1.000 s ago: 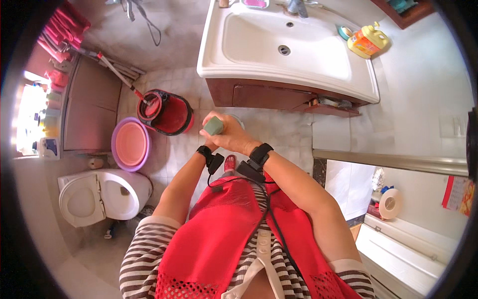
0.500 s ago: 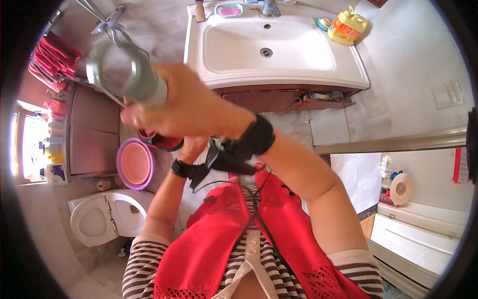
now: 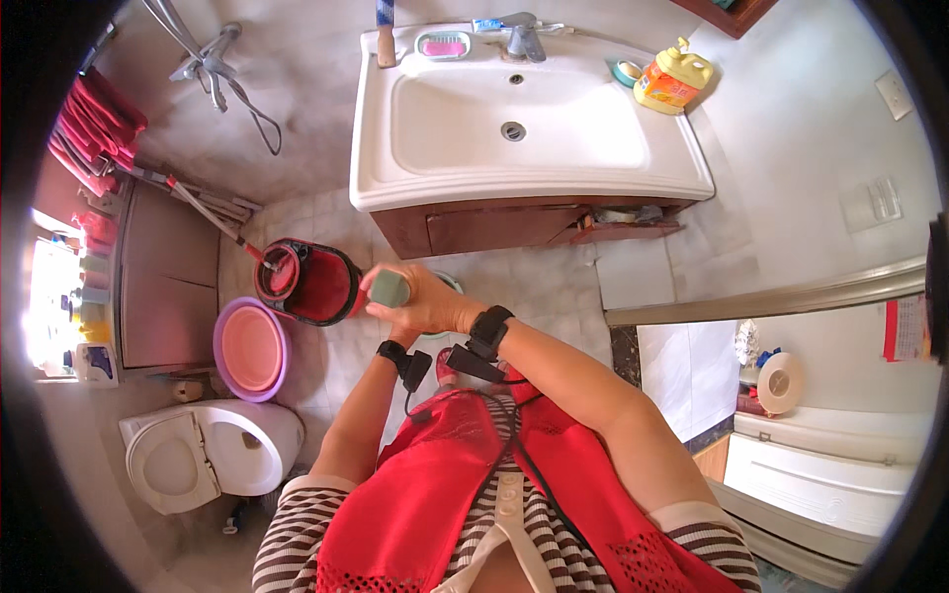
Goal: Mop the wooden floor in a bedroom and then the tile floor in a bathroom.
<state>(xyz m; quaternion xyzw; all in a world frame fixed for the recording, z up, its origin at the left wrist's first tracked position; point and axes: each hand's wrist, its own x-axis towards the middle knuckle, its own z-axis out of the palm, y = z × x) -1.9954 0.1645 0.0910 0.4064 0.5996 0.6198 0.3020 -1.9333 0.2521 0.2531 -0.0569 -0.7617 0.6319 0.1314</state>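
My right hand (image 3: 427,301) wraps its fingers closed around a grey-green can (image 3: 388,289), held just below the sink (image 3: 682,183); my left hand (image 3: 400,336) sits hidden underneath, grip unclear. I'm mid-carry, I judge; next needs steady aim.

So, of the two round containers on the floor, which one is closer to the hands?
The red mop bucket, just left of the right hand holding a grey-green cylinder. The pink basin with a purple rim lies farther left, near the toilet.
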